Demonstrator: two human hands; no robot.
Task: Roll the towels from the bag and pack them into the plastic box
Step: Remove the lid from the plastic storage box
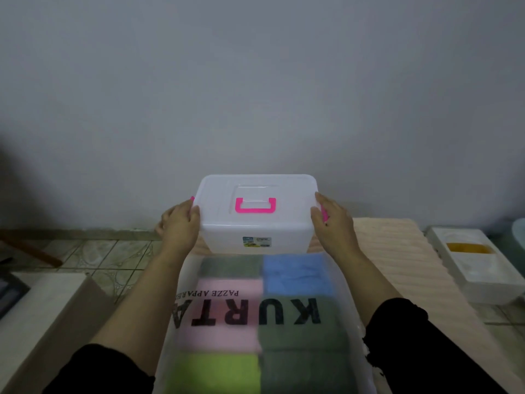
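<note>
Here, both hands' fingers (196, 211) closed around the lidded plastic box (257, 220).

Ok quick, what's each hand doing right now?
Left hand: gripping the left end of the plastic box.
Right hand: gripping the box's right end.

Two hands hold a see-through plastic box (257, 220) by its ends. The left hand (180, 226) presses one end and the right hand (331, 223) presses the other. The lid is on, and a pink handle (255, 205) lies flat on top. Just in front of the box lies a clear bag (252, 322) with big black letters. Folded towels (298, 275) show through it: blue, pink, green and grey.
</note>
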